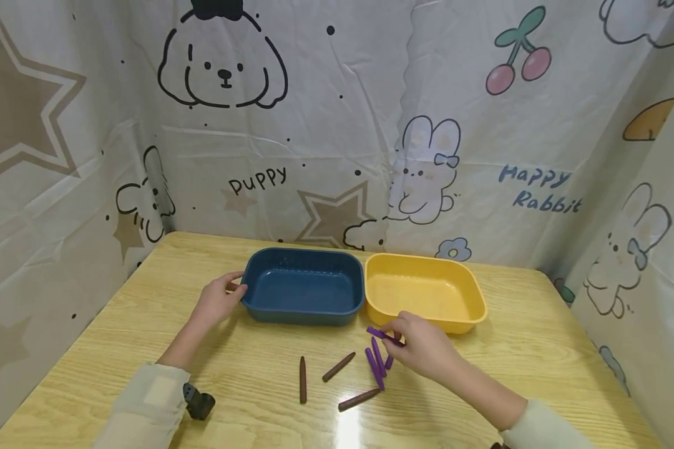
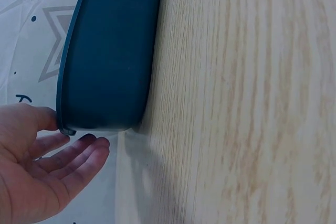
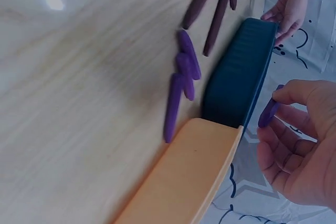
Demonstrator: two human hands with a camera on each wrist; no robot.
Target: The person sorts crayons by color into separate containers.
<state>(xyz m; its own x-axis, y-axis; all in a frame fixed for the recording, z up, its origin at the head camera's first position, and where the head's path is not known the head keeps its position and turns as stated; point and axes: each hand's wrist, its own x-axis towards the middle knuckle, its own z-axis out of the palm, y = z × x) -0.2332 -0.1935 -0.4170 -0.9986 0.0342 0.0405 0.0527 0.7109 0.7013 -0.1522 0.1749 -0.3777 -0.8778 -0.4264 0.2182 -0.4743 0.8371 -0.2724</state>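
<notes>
My right hand [image 1: 424, 346] pinches a purple crayon [image 3: 269, 113] between thumb and fingers, raised over the front of the yellow bin's near edge. At the left end of the blue bin [image 1: 303, 317], my left hand [image 1: 218, 299] holds the rim, thumb on the lip and fingers under it, as the left wrist view shows. Three more purple crayons [image 1: 374, 369] lie close together on the table below the right hand. Three brown crayons [image 1: 302, 380] are spread to their left and in front. The yellow bin [image 1: 466, 325] stands against the blue bin's right end.
Both bins stand near the back of the wood-grain table [image 1: 247, 399]. Behind and beside it hangs a printed cloth [image 1: 314, 143] with cartoon animals and stars. A small black device [image 1: 199, 402] sits at the left sleeve.
</notes>
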